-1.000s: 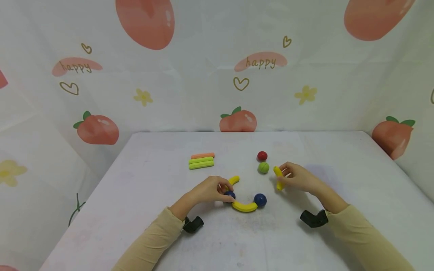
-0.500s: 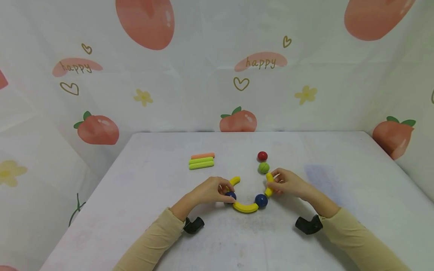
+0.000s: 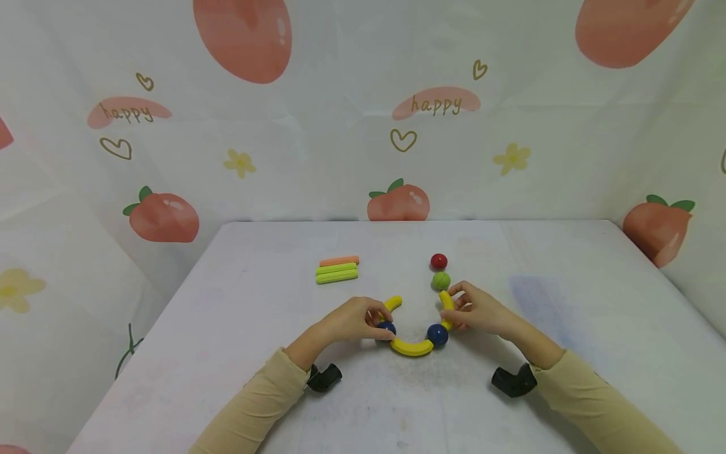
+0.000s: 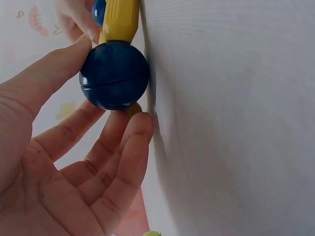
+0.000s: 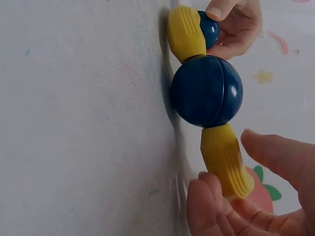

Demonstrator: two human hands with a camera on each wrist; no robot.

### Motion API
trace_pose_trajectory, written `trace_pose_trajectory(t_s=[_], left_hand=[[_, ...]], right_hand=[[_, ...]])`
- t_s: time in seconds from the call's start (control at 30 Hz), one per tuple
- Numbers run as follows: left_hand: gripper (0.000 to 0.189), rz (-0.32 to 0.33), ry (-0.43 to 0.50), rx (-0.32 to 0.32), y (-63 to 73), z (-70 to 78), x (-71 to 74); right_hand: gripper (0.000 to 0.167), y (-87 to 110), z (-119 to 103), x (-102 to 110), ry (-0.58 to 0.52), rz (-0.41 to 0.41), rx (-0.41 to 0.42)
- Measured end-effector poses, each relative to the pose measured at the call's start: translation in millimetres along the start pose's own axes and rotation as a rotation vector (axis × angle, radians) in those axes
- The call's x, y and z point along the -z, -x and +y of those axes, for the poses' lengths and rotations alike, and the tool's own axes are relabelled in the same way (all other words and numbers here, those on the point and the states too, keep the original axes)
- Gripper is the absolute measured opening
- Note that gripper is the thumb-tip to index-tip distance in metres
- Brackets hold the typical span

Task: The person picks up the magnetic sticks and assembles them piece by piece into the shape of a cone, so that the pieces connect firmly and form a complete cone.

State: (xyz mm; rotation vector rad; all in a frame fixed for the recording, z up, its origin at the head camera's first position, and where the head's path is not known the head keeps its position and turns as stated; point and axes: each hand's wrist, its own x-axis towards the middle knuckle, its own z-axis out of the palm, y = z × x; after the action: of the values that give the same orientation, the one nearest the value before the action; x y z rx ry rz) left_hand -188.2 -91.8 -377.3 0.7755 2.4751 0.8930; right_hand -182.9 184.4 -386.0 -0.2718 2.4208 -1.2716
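On the white table [image 3: 567, 328] lies a chain: a yellow curved piece [image 3: 392, 303], a blue ball [image 3: 387, 328], a second yellow curved piece [image 3: 410, 347] and another blue ball [image 3: 437, 334]. My left hand [image 3: 363, 318] pinches the left blue ball [image 4: 114, 74] between thumb and fingers. My right hand [image 3: 471, 309] pinches a third yellow curved piece [image 3: 446, 306], and its lower end touches the right blue ball [image 5: 206, 91]. In the right wrist view that yellow piece [image 5: 226, 160] sits between my thumb and fingers.
A green ball [image 3: 441, 280] and a red ball [image 3: 438, 261] lie just beyond my right hand. An orange stick [image 3: 339, 260] and two green sticks [image 3: 337, 273] lie side by side at the back left. Patterned cloth walls surround the table.
My right hand carried the yellow curved piece left and down from beside the green ball until its end met the right blue ball. My left hand stayed on the left blue ball.
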Motion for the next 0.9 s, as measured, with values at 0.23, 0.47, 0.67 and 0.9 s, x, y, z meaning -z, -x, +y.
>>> trace_pose_trajectory(t_s=[0.23, 0.47, 0.67, 0.9], left_hand=[[0.028, 0.003, 0.012, 0.001, 3.0, 3.1, 0.3], [0.028, -0.004, 0.01, 0.0, 3.1, 4.0, 0.0], [0.028, -0.012, 0.014, -0.002, 2.4, 4.1, -0.2], [0.028, -0.026, 0.019, -0.007, 0.6, 3.1, -2.0]], right_hand=[[0.065, 0.6, 1.4, -1.3, 0.02, -0.032, 0.023], [0.065, 1.9, 2.4, -2.8, 0.023, -0.055, 0.056], [0.068, 1.5, -0.3, -3.8, 0.031, -0.077, 0.03], [0.084, 3.8, -6.3, -8.2, 0.093, -0.11, -0.009]])
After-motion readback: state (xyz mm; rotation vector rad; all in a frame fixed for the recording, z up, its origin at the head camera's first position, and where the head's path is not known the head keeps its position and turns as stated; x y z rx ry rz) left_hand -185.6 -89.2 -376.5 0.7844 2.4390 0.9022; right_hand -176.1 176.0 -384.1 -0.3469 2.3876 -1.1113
